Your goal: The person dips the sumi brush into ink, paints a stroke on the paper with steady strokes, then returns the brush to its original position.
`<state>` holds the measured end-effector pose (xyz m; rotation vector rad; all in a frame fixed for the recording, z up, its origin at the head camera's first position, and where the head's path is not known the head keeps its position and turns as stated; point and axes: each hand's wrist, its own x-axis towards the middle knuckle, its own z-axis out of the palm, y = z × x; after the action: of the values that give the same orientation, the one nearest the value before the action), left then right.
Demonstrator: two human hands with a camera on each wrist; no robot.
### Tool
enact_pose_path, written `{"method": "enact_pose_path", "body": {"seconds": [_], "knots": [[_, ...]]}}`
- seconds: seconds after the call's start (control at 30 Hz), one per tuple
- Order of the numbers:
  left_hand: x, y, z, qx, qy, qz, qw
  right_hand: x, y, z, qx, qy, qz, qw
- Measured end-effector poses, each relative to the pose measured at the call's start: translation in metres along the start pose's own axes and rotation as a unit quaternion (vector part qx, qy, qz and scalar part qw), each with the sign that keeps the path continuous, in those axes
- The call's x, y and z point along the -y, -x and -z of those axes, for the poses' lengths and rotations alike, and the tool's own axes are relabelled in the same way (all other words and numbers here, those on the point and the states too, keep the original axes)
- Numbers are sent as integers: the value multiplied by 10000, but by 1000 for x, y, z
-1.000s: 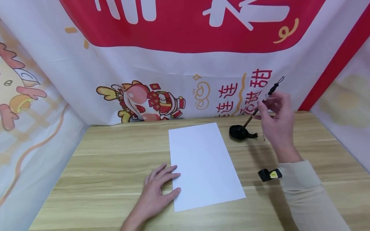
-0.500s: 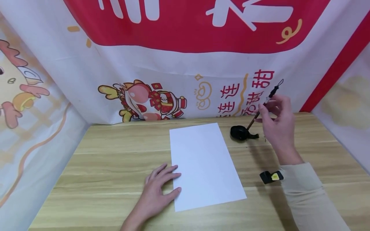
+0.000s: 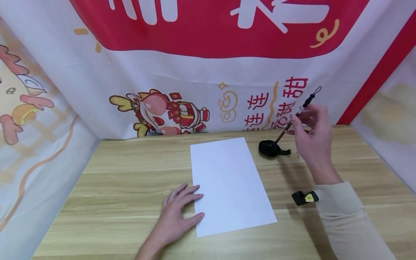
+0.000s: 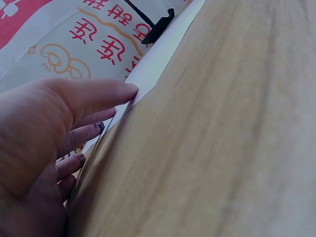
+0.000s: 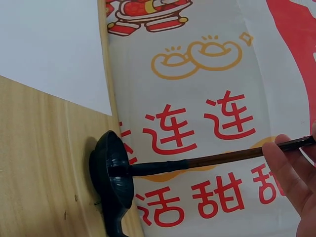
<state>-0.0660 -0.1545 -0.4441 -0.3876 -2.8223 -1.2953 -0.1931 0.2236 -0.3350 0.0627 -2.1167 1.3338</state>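
My right hand [image 3: 313,141] pinches a calligraphy brush [image 5: 224,159] between thumb and fingers, high on its dark brown shaft. The brush slants down to the left, and its dark lower end is inside a small black ink dish [image 3: 267,148] with a stubby handle. In the right wrist view the hand shows only at the right edge. A blank white sheet of paper [image 3: 230,184] lies left of the dish. Across its left edge rest the thumb and fingertips of my left hand [image 3: 175,215], fingers spread. Dark smudges mark some left fingers [image 4: 100,127] in the left wrist view.
The pale wooden table [image 3: 130,180] ends at the back against a printed cloth [image 3: 195,68] with red characters and cartoon figures. More printed cloth [image 3: 42,108] hangs at the left side. A small black device [image 3: 303,198] sits at the right cuff.
The brush's lower end shifted a little right in the dish, then back left. The left hand and the paper have stayed in place.
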Motion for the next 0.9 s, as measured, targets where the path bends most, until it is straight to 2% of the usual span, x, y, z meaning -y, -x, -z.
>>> {"method": "enact_pose_path", "body": {"seconds": [0.2, 0.5, 0.73, 0.9], "knots": [[0, 0, 0, 15, 10, -6, 10000, -2, 1, -1, 47, 92, -48, 9999], [-1, 2, 0, -56, -7, -244, 9997, -4, 2, -1, 95, 311, -116, 9994], [0, 2, -1, -61, -38, -278, 9996, -3, 2, -1, 143, 348, -37, 9993], [1, 2, -1, -87, -102, -355, 9993, 0, 2, 0, 55, 381, -108, 9992]]}}
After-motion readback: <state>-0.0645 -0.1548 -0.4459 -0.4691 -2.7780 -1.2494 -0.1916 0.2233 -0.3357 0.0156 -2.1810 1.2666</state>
